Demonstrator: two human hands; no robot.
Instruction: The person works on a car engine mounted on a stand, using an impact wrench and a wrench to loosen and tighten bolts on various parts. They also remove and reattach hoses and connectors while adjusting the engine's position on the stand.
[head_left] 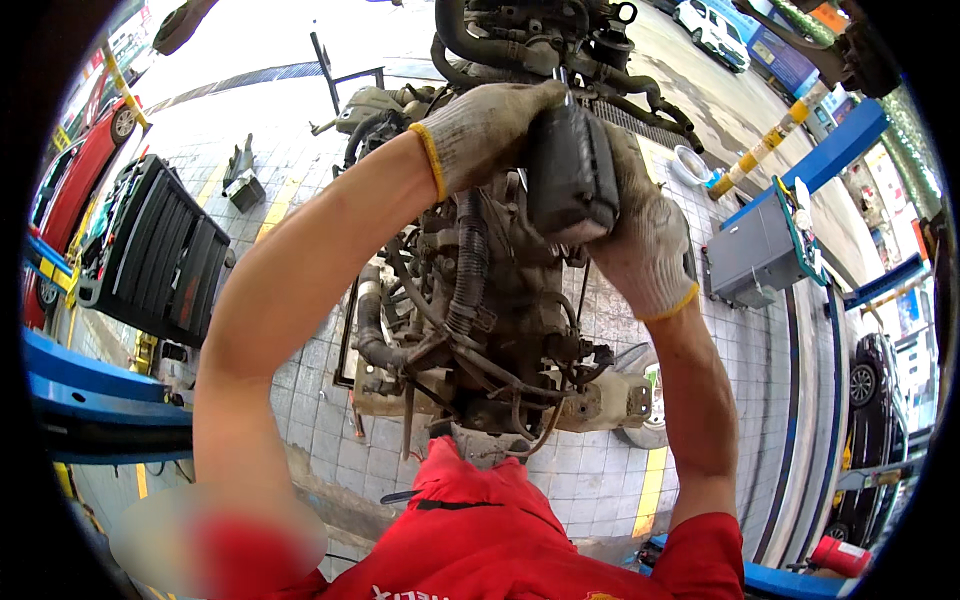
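Above the engine (545,345) I hold a black cordless impact wrench (568,185), its blocky battery end facing me. My right hand (645,235), in a dirty white knit glove with a yellow cuff, is closed round its right side. My left hand (485,130), gloved the same way, is closed at the tool's far end, beside a shiny metal shaft (563,82). The engine is greasy, with a ribbed hose (470,265) and several pipes and cables. My hands and the battery end hide most of the tool's head and whatever the shaft meets.
A black tool cart (155,255) stands at the left, a grey cabinet (760,250) at the right. Blue lift arms (100,400) reach in from the left. A white basin (690,165) sits on the tiled floor (320,440). Cars are parked at both sides.
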